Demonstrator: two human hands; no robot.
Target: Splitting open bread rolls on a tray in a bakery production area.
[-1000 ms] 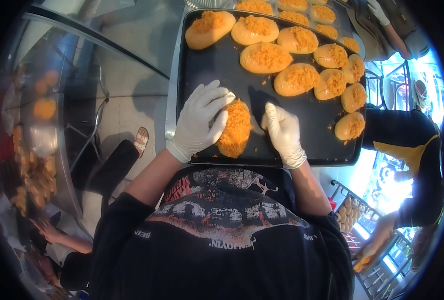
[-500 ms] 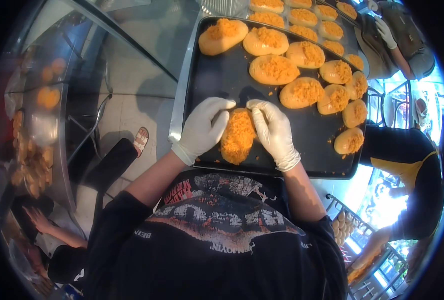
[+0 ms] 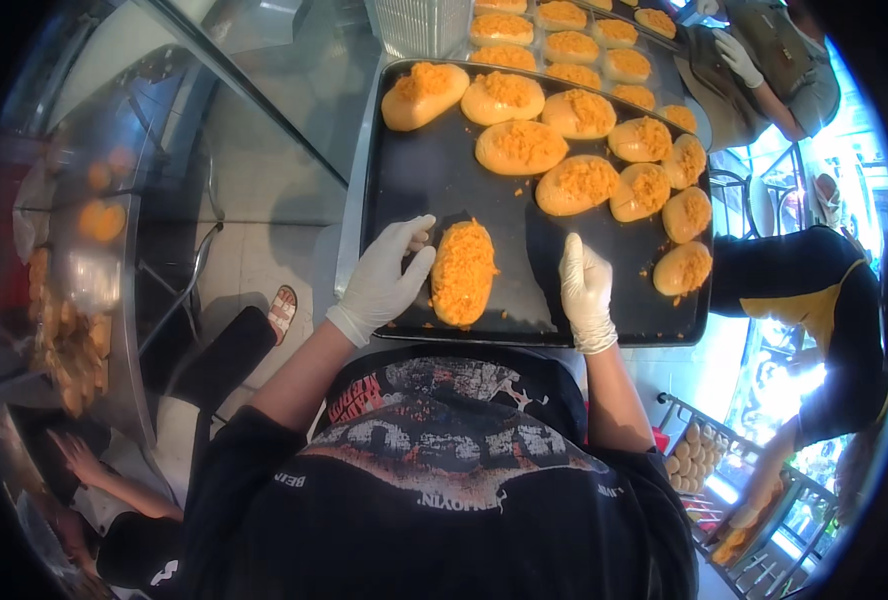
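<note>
Two gloved hands rest on a dark baking tray [image 3: 414,190] in the head view, with one long bun [image 3: 463,271] topped with orange shreds lying between them near the tray's near edge. That bun sits lengthwise, pointing away from the person, and neither hand grips it. The left hand [image 3: 389,275] lies just beside the bun's left flank, fingers loosely spread and slightly curled, thumb toward the bun; whether the thumb actually touches the bread cannot be told. The right hand [image 3: 585,285] stands apart from the bun on its right, open and empty, fingers pointing toward the tray's far edge, with bare tray showing between glove and bread. More topped buns [image 3: 574,150] fill the tray's far edge and right side in curving rows, and orange crumbs lie scattered on the dark metal around them. A second tray [image 3: 604,50] of similar buns lies beyond the far edge, partly cut off by the top of the picture. At the top right a second person's gloved hand [image 3: 736,52] shows, the rest of that person mostly out of view. The near edge of the tray is partly hidden by the person's own dark printed shirt [image 3: 444,470]. The left side of the picture is dim and blurred behind glass, where orange shapes cannot be made out clearly.
</note>
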